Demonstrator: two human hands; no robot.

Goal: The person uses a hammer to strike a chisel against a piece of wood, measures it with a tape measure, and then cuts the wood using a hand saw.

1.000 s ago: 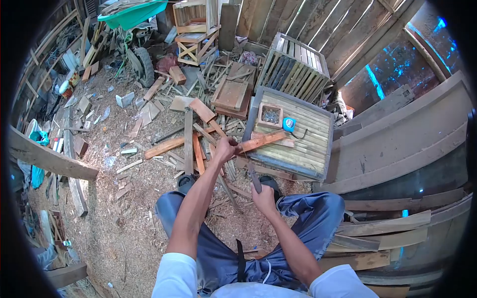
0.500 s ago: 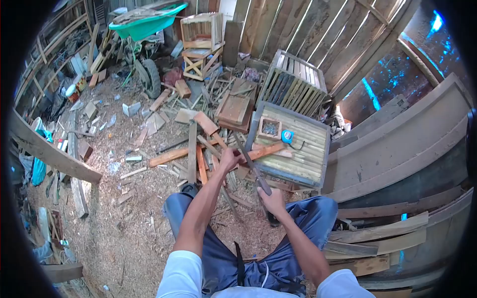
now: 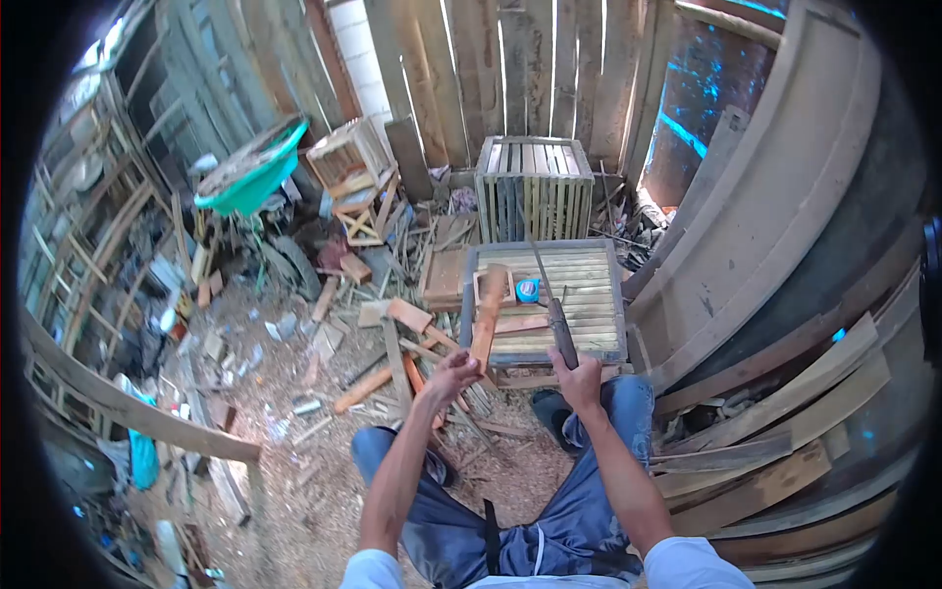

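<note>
My left hand (image 3: 454, 376) grips the lower end of a reddish-brown wood piece (image 3: 487, 329), which stands upright over the slatted bench and is smeared at its top. In my right hand (image 3: 579, 380) is a long knife (image 3: 561, 332) with a dark handle and a narrow blade pointing up and away; the two hands are apart. Beyond them lies the slatted bench (image 3: 603, 329). On it sit a round blue tape measure (image 3: 528, 291) and a small square wooden box (image 3: 508, 286), partly hidden behind the wood piece.
A slatted crate (image 3: 535, 191) stands behind the bench. Wood offcuts (image 3: 409, 316) and shavings litter the ground to the left. Farther back is a green wheelbarrow (image 3: 250, 187). Large curved boards (image 3: 765, 226) lean along the right, above stacked planks (image 3: 775, 461).
The wood piece has swung from lying slanted across the bench to upright in my left hand. My right hand has drawn the knife away to the right. The head view has tilted up.
</note>
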